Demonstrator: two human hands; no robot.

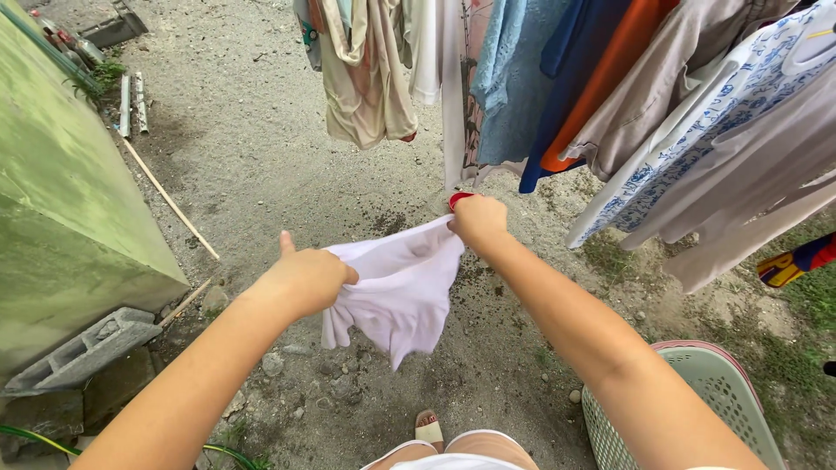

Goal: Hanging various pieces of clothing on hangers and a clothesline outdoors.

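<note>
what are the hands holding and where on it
Both hold one white cloth by its top edge: the left hand grips the left end, the right hand the right end, along with something small and red, so the rest hangs below.

Open gravel ground [261, 157] straight ahead and below, plenty of room low down. Up top it's crowded: a row of hanging clothes [557, 78] runs across the upper edge and slopes down on the right, blocking any reach up or right. The right hand [479, 222] sits just under that row, the left hand [305, 278] out in free air, the white cloth [401, 287] stretched between them. On the left, a green wall [61, 200] closes that side, a concrete block [83, 352] at its foot. Lower right, a pale laundry basket [723, 383] stands by the right forearm.
</note>
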